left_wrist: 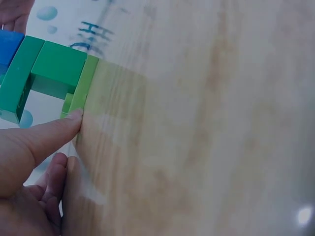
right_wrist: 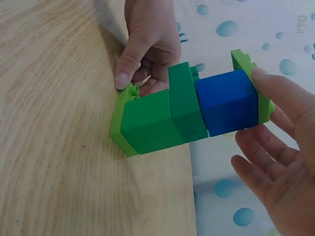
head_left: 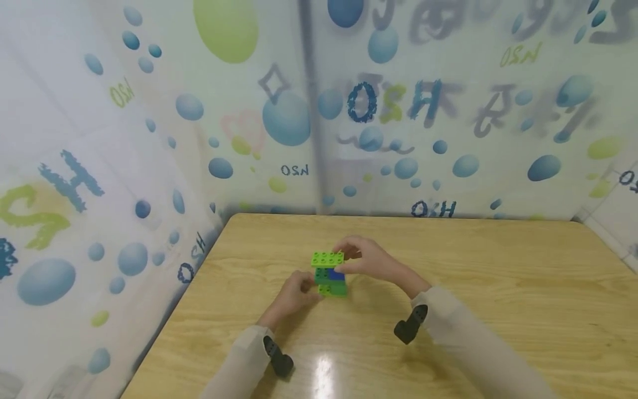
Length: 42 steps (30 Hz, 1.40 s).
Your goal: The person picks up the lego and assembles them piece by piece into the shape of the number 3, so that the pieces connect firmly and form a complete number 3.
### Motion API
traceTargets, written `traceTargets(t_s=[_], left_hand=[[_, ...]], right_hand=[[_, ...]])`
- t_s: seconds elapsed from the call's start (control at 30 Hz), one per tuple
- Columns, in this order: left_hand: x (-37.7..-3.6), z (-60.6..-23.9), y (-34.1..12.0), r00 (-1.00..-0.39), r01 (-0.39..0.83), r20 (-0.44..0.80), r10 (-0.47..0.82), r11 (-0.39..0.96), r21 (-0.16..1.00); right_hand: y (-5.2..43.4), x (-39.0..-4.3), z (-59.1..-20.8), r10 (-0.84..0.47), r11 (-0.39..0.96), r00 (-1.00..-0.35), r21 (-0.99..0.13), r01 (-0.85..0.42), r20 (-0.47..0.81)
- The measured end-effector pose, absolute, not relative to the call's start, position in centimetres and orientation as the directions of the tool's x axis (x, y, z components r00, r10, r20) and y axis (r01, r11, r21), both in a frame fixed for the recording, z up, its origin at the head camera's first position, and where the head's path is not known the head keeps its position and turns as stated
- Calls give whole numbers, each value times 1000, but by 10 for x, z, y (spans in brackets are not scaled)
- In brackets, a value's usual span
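A small tower of toy building bricks stands on the wooden table. Its light green base plate (right_wrist: 120, 125) carries a green brick (right_wrist: 147, 120), then a flatter green brick (right_wrist: 186, 105) that juts to the left. Above that sits a blue brick (right_wrist: 229, 103), topped by a light green studded plate (head_left: 327, 259). My left hand (head_left: 294, 293) pinches the end of the base plate, thumb at its edge and fingers curled behind. At the top, my right hand (head_left: 371, 259) holds the studded plate between thumb and fingers, its fingertips beside the blue brick.
The wooden table (head_left: 473, 277) reaches back to a wall covering (head_left: 423, 166) printed with blue and green drops. A similar covering (head_left: 124, 194) runs along the left side. Dark wrist cameras (head_left: 411, 324) are strapped over the sleeves.
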<state>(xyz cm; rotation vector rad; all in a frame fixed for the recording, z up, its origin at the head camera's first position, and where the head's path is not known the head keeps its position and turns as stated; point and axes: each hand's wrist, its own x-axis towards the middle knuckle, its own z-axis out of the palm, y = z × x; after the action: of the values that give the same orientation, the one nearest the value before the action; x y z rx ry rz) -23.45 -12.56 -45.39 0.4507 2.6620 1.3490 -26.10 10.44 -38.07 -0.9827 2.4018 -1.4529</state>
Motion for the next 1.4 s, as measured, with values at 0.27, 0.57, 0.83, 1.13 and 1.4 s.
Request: traceTargets(t_s=[0.27, 0.57, 0.83, 1.13, 1.4], left_hand=[[-234, -454, -127, -944, 192, -4, 330, 559, 807], [-230, -451, -138, -950, 175, 1, 313, 526, 833], [-216, -439, -140, -981, 151, 74, 180, 468, 871], [-207, -433, -127, -972, 231, 208, 109, 279, 932], [-205, -434, -117, -960, 275, 258, 105, 211, 938]], right_hand=[[116, -254, -390, -558, 329, -802, -831, -448, 212], [126, -243, -401, -510, 304, -832, -860, -410, 217], [121, -237, -429, -471, 249, -843, -877, -410, 260], [109, -231, -441, -367, 224, -899, -915, -335, 239], [103, -227, -440, -318, 184, -921, -938, -294, 226]])
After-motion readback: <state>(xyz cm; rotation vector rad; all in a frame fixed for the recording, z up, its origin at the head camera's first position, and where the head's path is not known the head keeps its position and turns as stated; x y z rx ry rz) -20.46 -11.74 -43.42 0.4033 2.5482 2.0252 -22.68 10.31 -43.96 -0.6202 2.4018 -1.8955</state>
